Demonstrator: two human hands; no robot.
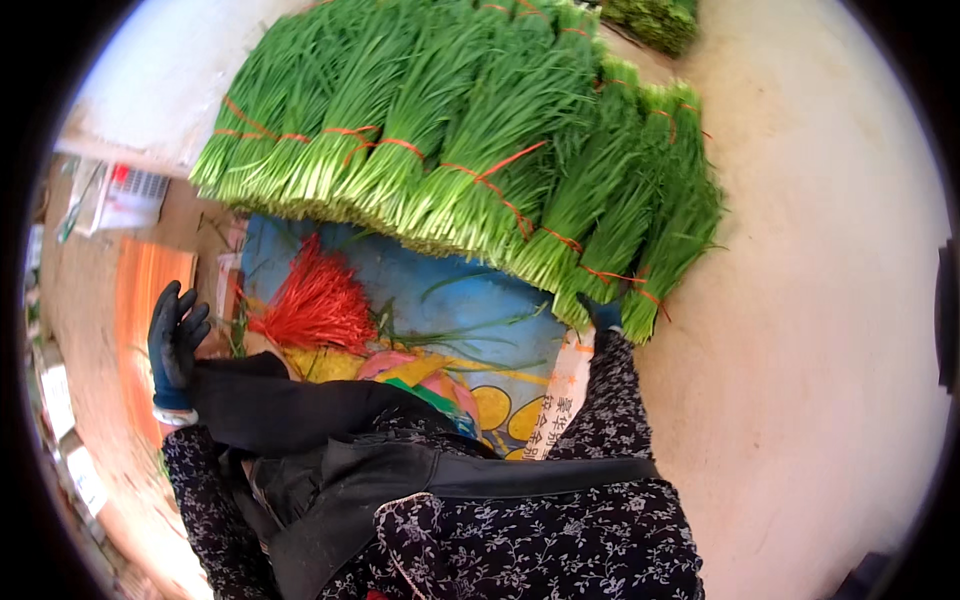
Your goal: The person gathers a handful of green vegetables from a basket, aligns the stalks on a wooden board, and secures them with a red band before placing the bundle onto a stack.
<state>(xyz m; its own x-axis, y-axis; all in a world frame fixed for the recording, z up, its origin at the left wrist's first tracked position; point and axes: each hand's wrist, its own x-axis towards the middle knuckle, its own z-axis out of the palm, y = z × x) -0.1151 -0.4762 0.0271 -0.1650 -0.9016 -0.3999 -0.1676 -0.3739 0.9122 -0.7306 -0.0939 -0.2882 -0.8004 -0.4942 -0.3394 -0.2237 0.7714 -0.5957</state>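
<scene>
Bundles of garlic chives [480,142], bound with thin red ties, lie side by side in a large heap. Their pale cut stems face me. My right hand [606,311], in a dark blue glove, touches the stem ends of a bundle [611,251] at the heap's right end. Its fingers are partly hidden among the stems, so their grip is unclear. Out to the left, my left hand [176,341] is raised in a matching glove with fingers apart and nothing in it. A fanned bunch of red plastic ties [319,300] lies between my hands, nearer the left.
Under the ties is a blue sheet [405,259] with yellow shapes and loose chive leaves. Printed cardboard [559,390] lies by my right forearm. A white plastic basket [131,196] stands at far left, near an orange board [150,281]. A pale wall [810,300] borders the right.
</scene>
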